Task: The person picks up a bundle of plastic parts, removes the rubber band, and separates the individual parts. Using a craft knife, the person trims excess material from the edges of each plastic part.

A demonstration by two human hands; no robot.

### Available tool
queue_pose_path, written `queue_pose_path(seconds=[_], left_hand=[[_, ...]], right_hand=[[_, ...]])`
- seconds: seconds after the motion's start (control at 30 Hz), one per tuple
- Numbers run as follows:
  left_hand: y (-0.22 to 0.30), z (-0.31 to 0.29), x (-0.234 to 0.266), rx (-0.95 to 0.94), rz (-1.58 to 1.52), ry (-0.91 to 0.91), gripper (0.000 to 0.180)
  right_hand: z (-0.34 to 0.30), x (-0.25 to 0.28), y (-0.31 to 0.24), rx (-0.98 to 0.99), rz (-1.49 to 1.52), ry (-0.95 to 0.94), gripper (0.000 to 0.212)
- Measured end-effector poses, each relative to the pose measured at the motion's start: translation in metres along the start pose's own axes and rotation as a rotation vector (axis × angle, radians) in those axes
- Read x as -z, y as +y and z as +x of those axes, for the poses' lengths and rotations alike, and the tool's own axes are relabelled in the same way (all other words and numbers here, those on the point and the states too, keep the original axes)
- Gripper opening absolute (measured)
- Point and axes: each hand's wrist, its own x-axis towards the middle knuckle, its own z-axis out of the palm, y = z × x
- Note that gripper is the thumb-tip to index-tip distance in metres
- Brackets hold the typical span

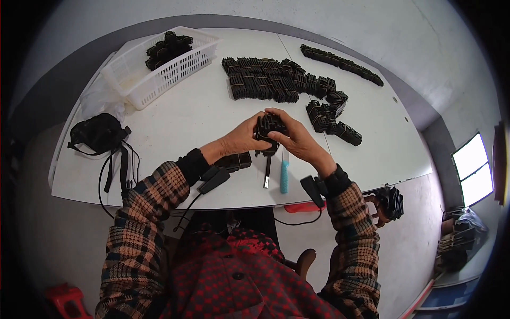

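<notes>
Between my two hands, above the near middle of the white table, is a bundle of black slotted parts (pixel 270 126). My left hand (pixel 245 135) grips its left side, and my right hand (pixel 298 138) is wrapped round the top and right side. Just below the bundle lies a narrow dark tool with a metal tip (pixel 266 173), its upper end hidden. Beside it rests a turquoise-handled tool (pixel 285 177). Another banded black bundle (pixel 236 161) lies under my left wrist, partly covered by it.
Banded black bundles (pixel 260 80) stand in rows at the table's far middle, with others (pixel 348 133) to the right and a long row (pixel 340 65) at the far right. A white basket (pixel 175 74) holds more. At left lie a black strapped pouch (pixel 98 133) and cables.
</notes>
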Motion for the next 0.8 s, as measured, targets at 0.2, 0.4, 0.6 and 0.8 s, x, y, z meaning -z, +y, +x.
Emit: queue_pose_path(seconds=[0.2, 0.4, 0.6, 0.8], left_hand=[[-0.033, 0.017, 0.024, 0.018, 0.064, 0.047, 0.062], [-0.055, 0.026, 0.046, 0.126, 0.164, -0.021, 0.068], [-0.066, 0.024, 0.047, 0.17, -0.026, 0.019, 0.07], [-0.071, 0.026, 0.052, 0.087, 0.056, -0.02, 0.067]], right_hand=[[0.019, -0.009, 0.053, 0.064, -0.099, 0.043, 0.053], [0.029, -0.011, 0.077, -0.035, -0.023, 0.02, 0.053], [0.036, -0.011, 0.082, -0.01, -0.107, 0.012, 0.052], [0.042, -0.012, 0.085, 0.002, -0.14, 0.015, 0.051]])
